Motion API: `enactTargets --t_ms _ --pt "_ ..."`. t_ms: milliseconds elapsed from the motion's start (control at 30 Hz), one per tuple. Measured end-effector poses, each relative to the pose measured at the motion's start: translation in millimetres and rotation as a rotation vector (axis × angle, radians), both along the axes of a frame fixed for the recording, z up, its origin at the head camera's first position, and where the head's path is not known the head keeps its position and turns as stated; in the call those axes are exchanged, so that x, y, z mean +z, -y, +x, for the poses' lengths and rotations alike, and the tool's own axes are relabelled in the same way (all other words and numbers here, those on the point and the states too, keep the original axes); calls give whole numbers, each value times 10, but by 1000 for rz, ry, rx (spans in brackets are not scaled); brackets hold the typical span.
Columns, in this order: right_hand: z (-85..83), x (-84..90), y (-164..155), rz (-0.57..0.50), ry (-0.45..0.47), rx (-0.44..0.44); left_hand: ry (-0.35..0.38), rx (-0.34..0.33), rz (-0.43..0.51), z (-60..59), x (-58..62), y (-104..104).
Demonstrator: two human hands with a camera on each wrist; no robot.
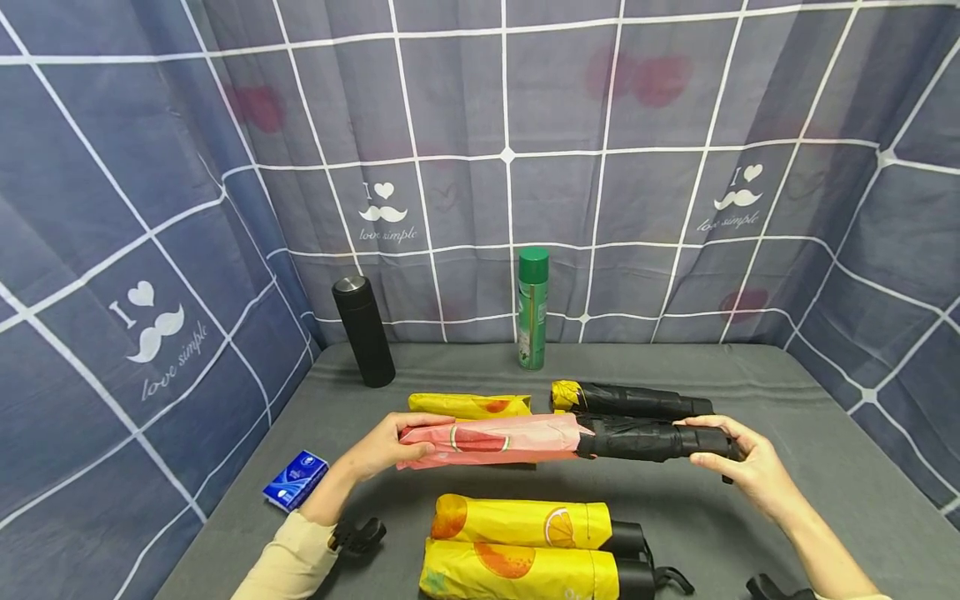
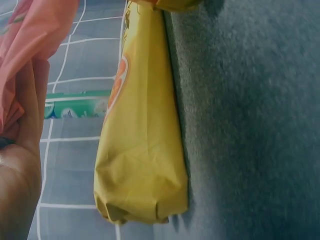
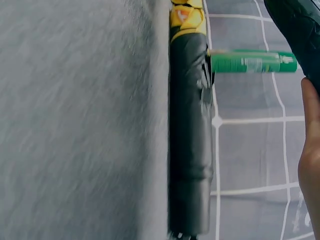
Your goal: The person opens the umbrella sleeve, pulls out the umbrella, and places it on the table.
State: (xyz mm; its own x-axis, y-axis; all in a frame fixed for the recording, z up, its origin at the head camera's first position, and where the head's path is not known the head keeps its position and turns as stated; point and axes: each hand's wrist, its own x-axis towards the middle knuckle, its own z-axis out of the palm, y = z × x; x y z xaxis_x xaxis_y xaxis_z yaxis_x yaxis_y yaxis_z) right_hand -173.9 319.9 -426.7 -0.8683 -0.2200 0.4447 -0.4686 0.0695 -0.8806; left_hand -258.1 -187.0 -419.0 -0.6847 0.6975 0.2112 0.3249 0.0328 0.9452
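Both hands hold one folded umbrella level above the grey table (image 1: pixel 750 383). My left hand (image 1: pixel 390 446) grips the pink sleeve (image 1: pixel 498 440) at its left end; the same pink fabric (image 2: pixel 30 55) shows in the left wrist view. My right hand (image 1: pixel 731 458) grips the black umbrella (image 1: pixel 645 440) near its handle, and that umbrella sticks partly out of the sleeve. A thumb (image 3: pixel 310 165) shows at the right edge of the right wrist view.
A yellow sleeve (image 1: pixel 468 405) (image 2: pixel 142 150) and a black folded umbrella (image 1: pixel 637 402) (image 3: pixel 190 130) lie behind. Two yellow sleeved umbrellas (image 1: pixel 525 546) lie in front. A black flask (image 1: pixel 363 332), a green spray can (image 1: pixel 532 308) (image 3: pixel 252 61) and a blue tissue pack (image 1: pixel 296 480) stand around.
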Motion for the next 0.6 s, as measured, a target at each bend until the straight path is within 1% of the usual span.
enactTargets --t_ms 100,167,367,467,600 --pt "41 -31 -101 -76 28 49 9 9 1 7 -9 61" --pt "59 -54 -168 -102 40 70 12 28 -7 13 -19 114" --pt "107 -116 -345 -156 95 35 28 94 -34 19 -56 259" --pt "124 -143 -413 -174 92 37 34 94 -39 12 -82 299" --pt "147 -169 -481 -159 111 1 51 75 -55 3 -128 322"
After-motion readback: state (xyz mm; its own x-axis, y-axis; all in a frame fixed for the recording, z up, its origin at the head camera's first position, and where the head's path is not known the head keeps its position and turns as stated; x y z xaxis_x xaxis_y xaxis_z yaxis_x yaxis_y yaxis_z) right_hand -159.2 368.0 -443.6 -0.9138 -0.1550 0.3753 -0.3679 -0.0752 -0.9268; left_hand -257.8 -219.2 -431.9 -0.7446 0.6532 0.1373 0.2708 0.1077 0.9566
